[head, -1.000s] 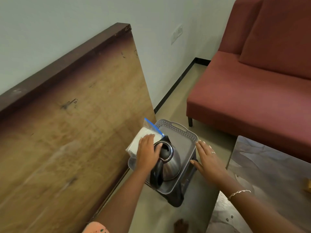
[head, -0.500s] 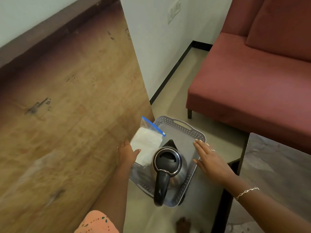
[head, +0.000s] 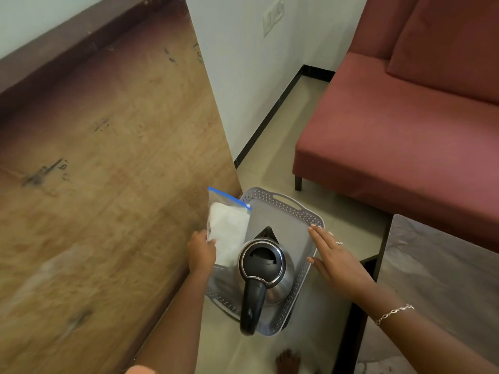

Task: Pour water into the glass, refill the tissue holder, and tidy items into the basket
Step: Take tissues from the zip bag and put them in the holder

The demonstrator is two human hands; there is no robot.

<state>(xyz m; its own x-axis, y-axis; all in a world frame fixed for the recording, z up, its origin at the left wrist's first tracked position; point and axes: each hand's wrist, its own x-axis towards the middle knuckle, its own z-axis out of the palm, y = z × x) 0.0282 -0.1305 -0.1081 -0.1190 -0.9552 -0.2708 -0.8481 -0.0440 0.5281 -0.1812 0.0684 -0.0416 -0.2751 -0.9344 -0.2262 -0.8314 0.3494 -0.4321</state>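
A grey perforated basket [head: 283, 205] sits on the floor below me. Inside it stands a steel kettle [head: 266, 268] with a black lid and handle, the handle pointing toward me. A clear zip bag of white tissues [head: 228, 230] with a blue seal leans in the basket's left side. My left hand [head: 201, 251] grips the basket's left edge beside the bag, thumb against the bag. My right hand [head: 333, 259] lies flat with fingers together along the basket's right rim. The glass and tissue holder are out of view.
A large wooden board [head: 108, 171] leans against the wall on the left. A red sofa [head: 399, 125] stands at the right. A grey marbled table [head: 437, 287] is at the lower right. My toes [head: 287, 361] show on the tiled floor.
My left hand has come off the top of the tissue bag and kettle and moved down to the basket's left edge. The view has tilted downward. My right hand stays at the right rim.
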